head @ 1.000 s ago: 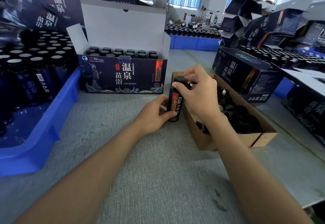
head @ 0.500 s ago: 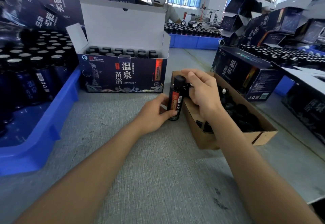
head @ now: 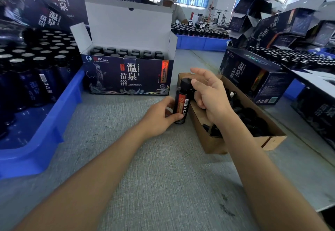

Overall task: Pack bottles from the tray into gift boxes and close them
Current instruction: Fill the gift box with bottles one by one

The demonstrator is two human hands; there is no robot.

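The table [head: 163,185] is covered in a grey, cloth-like sheet, matt and coarse, with a fine woven grain and a few dark smudges. The blue tray [head: 54,131] is moulded plastic, smooth with a soft sheen. The open gift box [head: 108,78] is printed card, dark and satin-smooth outside, plain matt white inside its lid and flaps. The brown box [head: 213,143] is raw corrugated cardboard, dull and unprinted. The bottle [head: 181,93] has a dark glossy body, a red paper-like label [head: 181,104] and a smooth black cap [head: 185,83] that looks like plastic. The tray bottles [head: 27,78] bear silvery, foil-like tops that catch the light. The closed gift box [head: 253,78] shows a faint iridescent gloss on top.
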